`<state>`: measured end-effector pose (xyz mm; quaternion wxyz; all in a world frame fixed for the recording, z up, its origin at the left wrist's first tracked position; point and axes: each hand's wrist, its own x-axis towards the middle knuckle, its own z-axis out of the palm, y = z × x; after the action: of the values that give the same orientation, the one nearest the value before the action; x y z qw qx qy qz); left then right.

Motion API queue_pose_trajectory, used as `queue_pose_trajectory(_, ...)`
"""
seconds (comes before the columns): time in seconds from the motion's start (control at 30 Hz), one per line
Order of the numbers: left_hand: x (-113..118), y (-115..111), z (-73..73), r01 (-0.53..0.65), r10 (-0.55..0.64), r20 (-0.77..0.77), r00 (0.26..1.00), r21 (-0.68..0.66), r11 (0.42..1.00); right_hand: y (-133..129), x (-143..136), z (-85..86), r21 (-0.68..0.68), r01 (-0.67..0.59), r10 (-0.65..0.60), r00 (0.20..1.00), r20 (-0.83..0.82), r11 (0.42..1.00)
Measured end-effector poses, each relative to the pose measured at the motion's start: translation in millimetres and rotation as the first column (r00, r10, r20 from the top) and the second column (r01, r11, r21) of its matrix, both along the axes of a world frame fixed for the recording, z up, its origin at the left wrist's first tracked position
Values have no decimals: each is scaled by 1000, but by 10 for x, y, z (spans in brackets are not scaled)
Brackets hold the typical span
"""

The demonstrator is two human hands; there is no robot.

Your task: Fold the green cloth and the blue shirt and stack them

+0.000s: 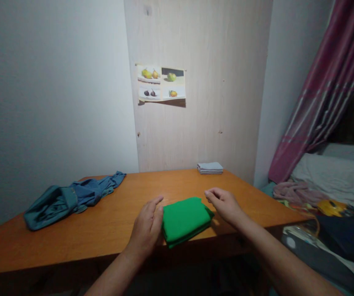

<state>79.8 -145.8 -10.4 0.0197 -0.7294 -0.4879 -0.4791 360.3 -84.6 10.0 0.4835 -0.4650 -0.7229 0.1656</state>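
A folded green cloth (186,220) lies near the front edge of the wooden table (140,189), with a small loose corner sticking out on its right. Along its left side rests my left hand (149,220), fingers stretched out and the thumb against the cloth. My right hand (223,203) hovers just off the cloth's right corner. Its fingers are curled in towards the thumb, and nothing shows between them.
Crumpled blue jeans (81,195) lie at the table's left. A folded checked cloth (210,168) sits at the back edge against the wall. Right of the table, clothes (300,193) are piled beside a purple curtain (306,102).
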Motion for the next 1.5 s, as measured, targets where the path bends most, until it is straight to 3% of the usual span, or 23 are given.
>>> queue_pose_trajectory(0.1, 114, 148, 119, -46, 46, -10, 999, -33, 998, 13, -192, 132, 81, -47, 36, 990, 137, 996)
queue_pose_trajectory(0.2, 260, 244, 132, -30, 6, -169, 986, -142, 989, 53, -406, 166, 95, -99, 66, 951, 303, 990)
queue_pose_trajectory(0.3, 373, 276, 41, -91, -17, -348, 938, -293, 952, 119, -559, 74, 14, -127, 103, 859, 502, 992)
queue_pose_trajectory(0.4, 421, 228, -62, -154, -54, -474, 879, -390, 908, 183, -585, -101, -155, -109, 184, 751, 634, 982)
queue_pose_trajectory(0.53, 431, 105, -98, -177, -66, -527, 847, -397, 900, 221, -512, -286, -293, -91, 259, 751, 607, 952)
queue_pose_trajectory(0.77, 395, 4, -117, -157, -46, -513, 857, -344, 926, 202, -476, -329, -293, -117, 267, 791, 550, 949)
queue_pose_trajectory(0.93, 389, -35, -103, -186, -35, -536, 844, -353, 917, 183, -502, -144, -311, -77, 259, 756, 602, 947)
queue_pose_trajectory(1.1, 386, -16, -99, -206, -24, -562, 827, -341, 917, 96, -700, 74, -118, -128, 173, 772, 611, 985)
queue_pose_trajectory(1.33, 398, -37, -45, -196, -41, -587, 809, -336, 921, -14, -859, -285, -176, -161, 235, 773, 590, 971)
queue_pose_trajectory(1.5, 384, -35, -58, -206, -28, -575, 818, -337, 919, -24, -803, -273, -174, -168, 240, 762, 601, 970)
